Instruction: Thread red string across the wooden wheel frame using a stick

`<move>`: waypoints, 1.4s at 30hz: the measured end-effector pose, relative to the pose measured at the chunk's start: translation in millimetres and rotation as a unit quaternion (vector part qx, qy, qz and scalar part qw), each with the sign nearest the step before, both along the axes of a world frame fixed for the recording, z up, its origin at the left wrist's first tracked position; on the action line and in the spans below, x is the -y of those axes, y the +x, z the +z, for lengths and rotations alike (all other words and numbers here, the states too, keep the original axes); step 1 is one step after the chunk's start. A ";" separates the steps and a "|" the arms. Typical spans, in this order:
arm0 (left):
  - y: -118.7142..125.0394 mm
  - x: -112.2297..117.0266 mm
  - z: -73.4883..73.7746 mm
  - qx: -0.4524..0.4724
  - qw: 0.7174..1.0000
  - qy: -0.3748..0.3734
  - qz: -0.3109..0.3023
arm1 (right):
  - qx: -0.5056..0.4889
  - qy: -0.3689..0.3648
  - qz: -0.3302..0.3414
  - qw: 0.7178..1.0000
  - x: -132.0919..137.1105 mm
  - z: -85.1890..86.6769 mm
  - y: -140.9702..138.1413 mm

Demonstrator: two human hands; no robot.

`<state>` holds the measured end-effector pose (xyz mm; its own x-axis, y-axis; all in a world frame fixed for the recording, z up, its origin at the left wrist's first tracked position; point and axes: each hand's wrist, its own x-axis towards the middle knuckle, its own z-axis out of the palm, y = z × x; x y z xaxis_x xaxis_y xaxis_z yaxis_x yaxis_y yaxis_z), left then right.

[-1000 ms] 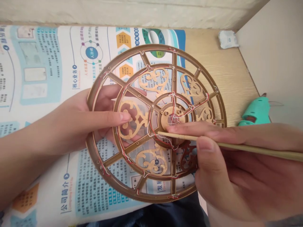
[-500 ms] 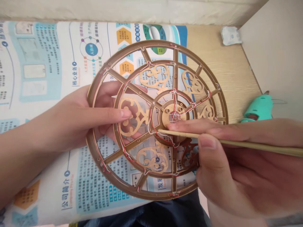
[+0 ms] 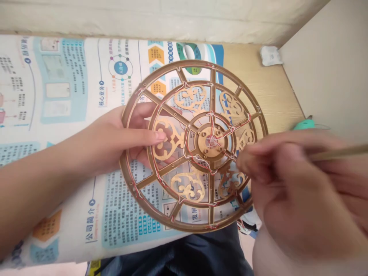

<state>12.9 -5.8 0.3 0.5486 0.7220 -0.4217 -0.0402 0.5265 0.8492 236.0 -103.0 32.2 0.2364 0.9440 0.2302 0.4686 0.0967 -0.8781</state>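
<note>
My left hand (image 3: pixel 126 138) holds one round brown wooden wheel (image 3: pixel 198 64) over a printed paper poster (image 3: pixel 63 115), with the thumb in front and the fingers behind. The wheel looks light and stiff but fragile, so its outer rim is the best place to take hold. My right hand (image 3: pixel 290 180), apart from the left and blurred, seems to pinch one thin bamboo stick (image 3: pixel 339 152). I count six pale scroll ornaments (image 3: pixel 175 143) and one green glue gun (image 3: pixel 304 124).

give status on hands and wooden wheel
Left hand gripping wheel, thumb in front. Right hand holding stick, over wheel's right edge. Red and white wires strung across wheel.
</note>
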 end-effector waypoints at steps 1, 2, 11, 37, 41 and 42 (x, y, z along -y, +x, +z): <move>-0.6 -0.1 -0.9 0.018 1.000 0.000 -0.007 | 0.039 -0.036 0.033 0.998 -0.5 3.1 -0.7; -1.4 -0.3 -1.9 0.038 0.999 0.001 -0.014 | 0.069 -0.068 0.062 0.993 -1.4 5.4 -2.0; -1.9 -3.1 -7.9 0.103 0.994 -0.004 -0.039 | 0.213 -0.143 0.111 0.960 -15.8 15.2 -22.6; -5.0 -1.2 -1.9 0.104 0.992 -0.022 -0.070 | 0.063 -0.290 0.147 0.944 -23.6 19.5 -22.1; -4.5 -1.9 -4.2 0.098 0.992 -0.014 -0.074 | 0.093 -0.274 0.164 0.943 -23.2 19.9 -21.5; -4.6 -2.0 -4.4 0.099 0.992 -0.014 -0.073 | 0.091 -0.271 0.170 0.943 -22.3 19.7 -20.5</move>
<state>8.3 -3.7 -4.1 0.7198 0.6189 -0.3142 -0.1265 0.5621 0.8173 215.4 -80.7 51.9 -0.0984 0.9490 -0.2996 0.6383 -0.1708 -0.7506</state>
